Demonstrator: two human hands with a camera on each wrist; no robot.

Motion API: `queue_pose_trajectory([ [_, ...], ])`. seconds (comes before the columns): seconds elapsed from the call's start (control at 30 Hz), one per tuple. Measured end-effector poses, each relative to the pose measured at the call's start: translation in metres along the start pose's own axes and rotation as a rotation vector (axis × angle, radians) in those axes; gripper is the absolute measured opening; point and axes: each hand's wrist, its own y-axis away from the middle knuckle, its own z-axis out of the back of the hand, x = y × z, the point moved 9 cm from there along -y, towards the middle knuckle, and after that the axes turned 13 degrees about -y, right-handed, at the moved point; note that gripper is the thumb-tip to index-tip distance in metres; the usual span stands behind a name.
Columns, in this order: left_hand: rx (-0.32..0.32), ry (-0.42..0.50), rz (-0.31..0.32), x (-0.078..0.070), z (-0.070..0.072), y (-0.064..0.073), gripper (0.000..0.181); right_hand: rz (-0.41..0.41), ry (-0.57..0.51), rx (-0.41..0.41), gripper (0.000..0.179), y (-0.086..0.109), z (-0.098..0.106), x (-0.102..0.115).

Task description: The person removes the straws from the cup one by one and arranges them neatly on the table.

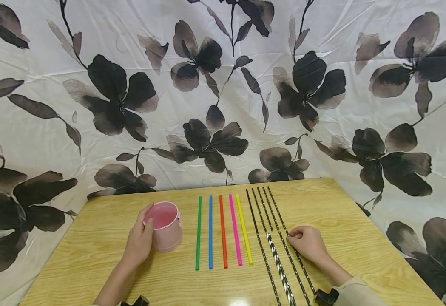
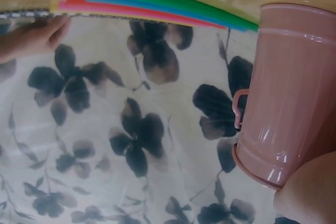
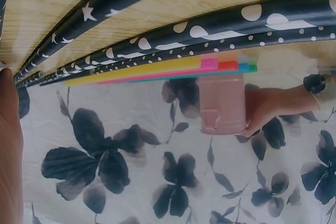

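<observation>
My left hand (image 1: 138, 238) grips a small pink bucket (image 1: 169, 236) by its side, thumb over the rim. The bucket stands upright, its mouth facing up, and a small handle loop shows on its wall in the left wrist view. On the right, my right hand (image 1: 308, 244) has thumb and fingertips pinched at the upper end of the rightmost black patterned straw (image 1: 303, 267), which lies along the table. Beside it lie more black straws with white dots, stars and stripes, including a broad-striped one (image 1: 280, 267). Part of my right hand shows at the right wrist view's left edge.
Between the hands lie a green straw (image 1: 198, 233), a blue straw (image 1: 210, 233), a red straw (image 1: 223, 233), a pink straw (image 1: 235, 229) and a yellow straw (image 1: 244, 229). Everything rests on a wooden table (image 1: 104, 221), with a floral cloth (image 1: 261, 127) hanging behind.
</observation>
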Motion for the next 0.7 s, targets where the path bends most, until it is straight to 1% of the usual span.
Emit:
queue_pose_trajectory([
  [0.17,0.011,0.007,0.003,-0.001,0.001,0.0,0.042,-0.001,-0.004,-0.001,0.015,0.001,0.001,0.0],
  [0.33,0.057,0.029,0.019,-0.001,0.002,0.0,0.047,-0.008,-0.008,0.005,0.014,0.0,-0.002,-0.001],
  [0.4,0.065,0.041,0.019,-0.002,0.004,0.0,0.049,-0.013,-0.013,0.017,0.014,-0.001,-0.003,-0.001],
  [0.57,0.058,0.06,-0.006,-0.005,0.013,0.002,0.051,-0.01,-0.032,0.043,0.012,-0.004,0.0,0.003],
  [0.63,0.056,0.065,-0.014,-0.005,0.018,0.002,0.048,0.002,-0.038,0.056,0.012,-0.006,0.004,0.008],
  [0.7,0.047,0.046,-0.025,-0.003,0.026,-0.001,0.047,0.023,-0.047,0.068,0.013,-0.01,0.008,0.017],
])
